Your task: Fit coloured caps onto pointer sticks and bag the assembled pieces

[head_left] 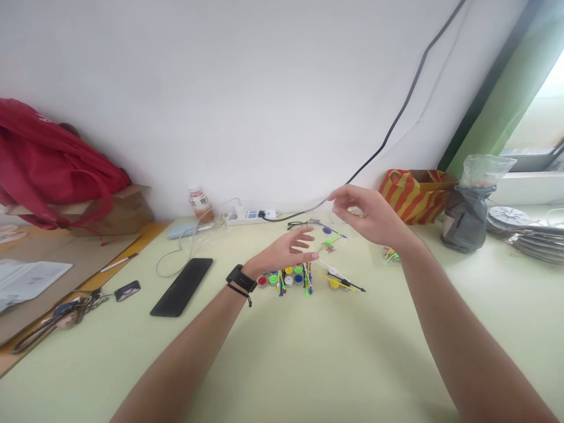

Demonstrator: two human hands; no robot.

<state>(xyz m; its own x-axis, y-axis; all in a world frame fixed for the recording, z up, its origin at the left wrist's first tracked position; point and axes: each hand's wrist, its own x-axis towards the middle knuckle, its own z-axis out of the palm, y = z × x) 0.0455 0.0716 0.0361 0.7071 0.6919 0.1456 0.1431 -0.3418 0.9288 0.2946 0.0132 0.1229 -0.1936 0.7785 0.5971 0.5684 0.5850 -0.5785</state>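
Observation:
My left hand [291,249] hovers over small coloured plastic parts with its fingers spread, holding nothing. Below it on the table lie several round discs [262,281] in red, green, white, yellow and blue. Narrow arrow-shaped pieces [307,282] lie beside them. To the right, a yellow disc [333,284] rests among black, white and yellow arrows [346,282]. My right hand [368,214] is raised, thumb and fingertips pinched; what they hold, if anything, I cannot make out. A blurred green piece [327,244] and a blue piece [326,231] show between the hands.
A black phone [181,288], keys [79,308] and a bottle [200,205] are at left. A power strip [251,216] with a black cable stands by the wall. At right are a striped bag [414,197], a grey bag [467,217] and coiled strips [533,235].

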